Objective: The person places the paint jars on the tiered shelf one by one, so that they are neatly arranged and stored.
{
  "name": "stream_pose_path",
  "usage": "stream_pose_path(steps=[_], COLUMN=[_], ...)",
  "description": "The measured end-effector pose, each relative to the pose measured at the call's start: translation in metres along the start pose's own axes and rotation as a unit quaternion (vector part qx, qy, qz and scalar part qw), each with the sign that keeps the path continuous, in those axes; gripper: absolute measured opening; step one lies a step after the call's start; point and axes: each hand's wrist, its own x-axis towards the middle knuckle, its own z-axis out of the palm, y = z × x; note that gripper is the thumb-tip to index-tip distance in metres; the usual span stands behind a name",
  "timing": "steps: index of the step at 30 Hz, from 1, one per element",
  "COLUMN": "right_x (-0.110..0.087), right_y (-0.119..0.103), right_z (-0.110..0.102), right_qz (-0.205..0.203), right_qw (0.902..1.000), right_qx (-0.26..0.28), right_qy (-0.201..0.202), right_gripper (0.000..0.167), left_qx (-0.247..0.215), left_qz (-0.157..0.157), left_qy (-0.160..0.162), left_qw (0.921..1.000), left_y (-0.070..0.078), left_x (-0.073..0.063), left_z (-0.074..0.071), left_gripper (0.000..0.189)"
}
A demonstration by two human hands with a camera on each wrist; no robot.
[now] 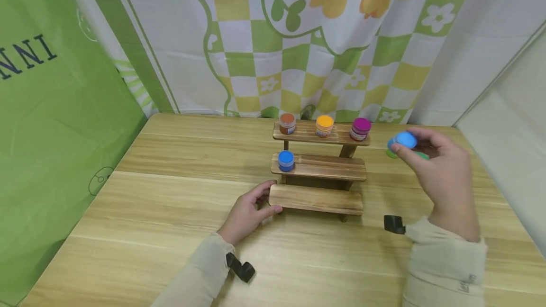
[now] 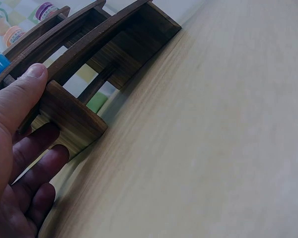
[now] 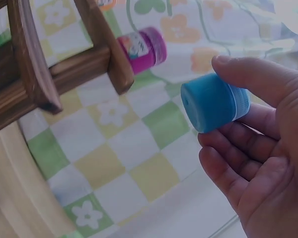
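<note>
A three-step wooden display rack (image 1: 315, 198) stands on the table. My left hand (image 1: 249, 212) holds the left end of its lowest step, and in the left wrist view the thumb (image 2: 27, 89) lies along the wood with the fingers curled below. To the right of the rack, my right hand (image 1: 445, 174) pinches a light blue paint jar (image 1: 404, 140) between thumb and fingers, lifted and slightly tilted. The right wrist view shows that jar's (image 3: 208, 103) base facing the rack. On the middle step, at its left end, sits a darker blue jar (image 1: 286, 161).
Brown (image 1: 287, 124), orange (image 1: 324, 126) and purple (image 1: 360, 129) jars line the top step. Something green (image 1: 421, 155) shows partly behind my right hand. A patterned curtain (image 1: 273, 60) hangs along the table's back edge, with a green sheet (image 1: 51, 131) at left.
</note>
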Motion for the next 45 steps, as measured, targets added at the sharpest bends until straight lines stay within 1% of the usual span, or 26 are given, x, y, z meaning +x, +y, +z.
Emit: stream_pose_path(steps=[10,14,21,26,34,38,45], right_x=[-0.009,-0.013,-0.018,-0.017,-0.017,-0.017,-0.017], right_y=[-0.016,-0.023,-0.033,-0.036,-0.039,-0.04,-0.042], right_z=[0.006,0.009,0.018,0.027,0.04,0.046,0.059], right_qz=[-0.047,-0.073,-0.131,-0.167,-0.194,-0.198,-0.211], right_qw=[0.9988,0.9971,0.9911,0.9858,0.9804,0.9791,0.9739], right_qx=[0.015,0.018,0.019,0.016,-0.001,-0.016,-0.03], right_qy=[0.004,0.009,0.006,-0.008,-0.035,-0.046,-0.076], right_gripper=[0.048,0.045,0.04,0.038,0.04,0.041,0.038], left_qx=[0.007,0.009,0.006,0.005,0.001,0.002,0.003], left_qz=[-0.001,-0.001,-0.002,-0.003,-0.002,-0.001,-0.002], left_qy=[0.002,0.003,0.003,0.003,0.001,0.002,0.003], left_qw=[1.0,1.0,1.0,1.0,1.0,1.0,1.0], left_y=[0.0,0.0,0.0,0.001,0.001,0.0,0.001], left_x=[0.0,0.0,0.0,0.0,0.0,0.001,0.001], left_z=[0.0,0.0,0.0,0.0,0.0,0.0,0.0], left_gripper=[0.066,0.065,0.065,0.065,0.065,0.065,0.065])
